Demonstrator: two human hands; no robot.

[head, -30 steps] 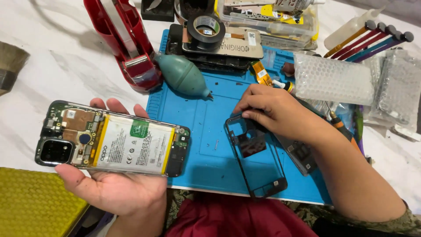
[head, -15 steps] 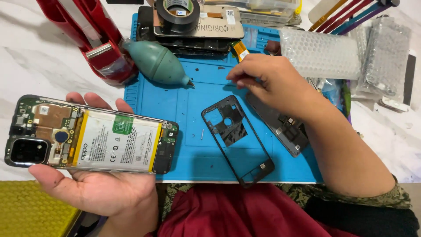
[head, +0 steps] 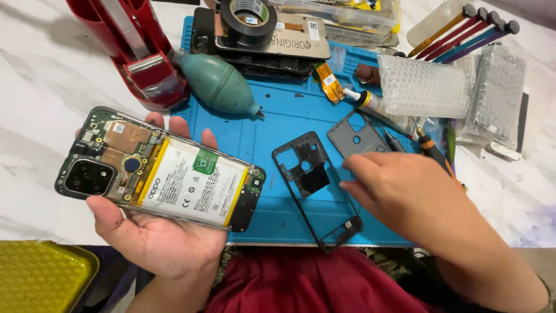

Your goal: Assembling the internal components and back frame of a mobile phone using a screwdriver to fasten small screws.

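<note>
My left hand (head: 150,237) holds an opened phone (head: 162,171) from below, its white battery, green circuit boards and black camera block facing up, over the white marble table's left side. My right hand (head: 405,191) hovers low over the blue work mat (head: 272,127), fingers bent and pointing left. Its fingertips sit between a thin black phone frame (head: 315,185) lying on the mat and a grey inner cover (head: 356,139) just above. I see nothing gripped in it.
A teal air blower (head: 217,84), red tape dispenser (head: 139,52), black tape roll (head: 249,14) on a stacked phone part, orange flex cable (head: 327,81), small glue bottle (head: 365,99), bubble wrap (head: 425,87), coloured tools (head: 463,29) and an orange-black screwdriver (head: 431,152) crowd the back and right. Yellow tray (head: 40,278) near left.
My right hand drew back from the top of the mat toward me and now sits beside the black frame. The frame lies free on the mat. The phone stays in my left hand.
</note>
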